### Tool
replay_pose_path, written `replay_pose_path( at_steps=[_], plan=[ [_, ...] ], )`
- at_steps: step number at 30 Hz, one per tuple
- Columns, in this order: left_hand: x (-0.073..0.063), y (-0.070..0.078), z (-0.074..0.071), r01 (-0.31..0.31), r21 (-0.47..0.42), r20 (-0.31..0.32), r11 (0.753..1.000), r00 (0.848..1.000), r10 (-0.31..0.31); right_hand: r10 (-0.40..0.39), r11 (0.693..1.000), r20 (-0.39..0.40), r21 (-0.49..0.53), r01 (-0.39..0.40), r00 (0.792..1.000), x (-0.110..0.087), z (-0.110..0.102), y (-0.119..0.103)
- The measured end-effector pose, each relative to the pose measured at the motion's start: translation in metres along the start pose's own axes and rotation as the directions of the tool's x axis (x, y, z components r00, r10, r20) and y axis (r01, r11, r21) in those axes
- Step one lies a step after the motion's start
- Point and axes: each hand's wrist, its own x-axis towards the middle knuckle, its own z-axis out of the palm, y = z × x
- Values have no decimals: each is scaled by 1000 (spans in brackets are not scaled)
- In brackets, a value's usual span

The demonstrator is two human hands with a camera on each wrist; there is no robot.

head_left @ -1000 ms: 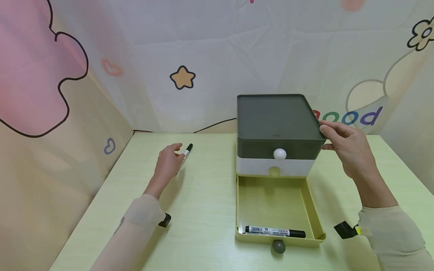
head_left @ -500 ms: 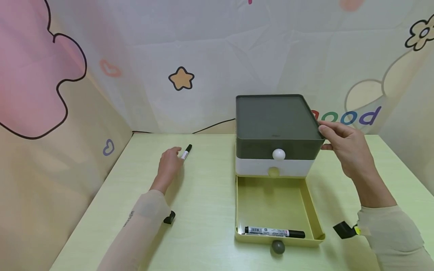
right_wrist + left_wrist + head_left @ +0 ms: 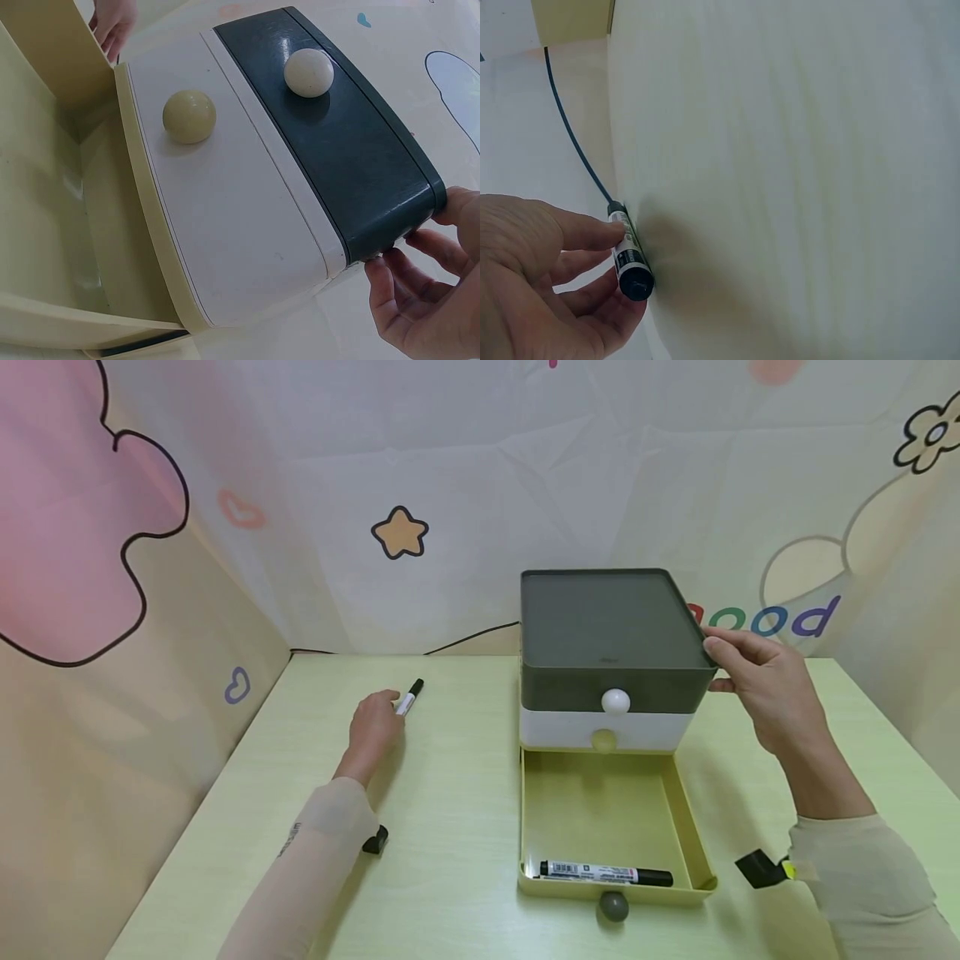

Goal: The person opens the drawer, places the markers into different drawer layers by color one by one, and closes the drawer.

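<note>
On the left of the table, my left hand (image 3: 375, 727) pinches a whiteboard marker (image 3: 410, 697) with a white barrel and black cap. The left wrist view has the thumb on one side of this marker (image 3: 630, 244) and curled fingers on the other, close over the table. My right hand (image 3: 778, 693) holds the right edge of a small drawer unit (image 3: 615, 618), thumb at the top rim and fingertips against its side. The unit's bottom yellow drawer (image 3: 592, 810) is pulled out. Along its front wall lies a second marker (image 3: 603, 873).
The dark upper drawer, with a white knob (image 3: 616, 701), and the white middle drawer, with a yellow knob (image 3: 604, 741), are closed. A grey knob (image 3: 613, 907) sticks out from the yellow drawer's front. Behind the table (image 3: 450, 827) hangs a printed cloth (image 3: 480, 527).
My left hand has lowered slightly toward me, and the marker has moved down and left with it, its black cap still pointing away. The right hand and drawer unit have stayed put.
</note>
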Motion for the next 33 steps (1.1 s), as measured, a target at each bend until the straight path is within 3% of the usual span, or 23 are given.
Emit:
replay_pose_path(
  at_steps=[14, 33],
  plan=[
    [1, -1, 1, 19, 21, 20, 1000, 1000, -19, -7, 1000, -3, 5, 7, 1000, 0, 0, 0],
    [-3, -3, -2, 68, -36, 14, 997, 998, -68, -6, 999, -1, -36, 6, 1000, 0, 0, -1]
  ],
)
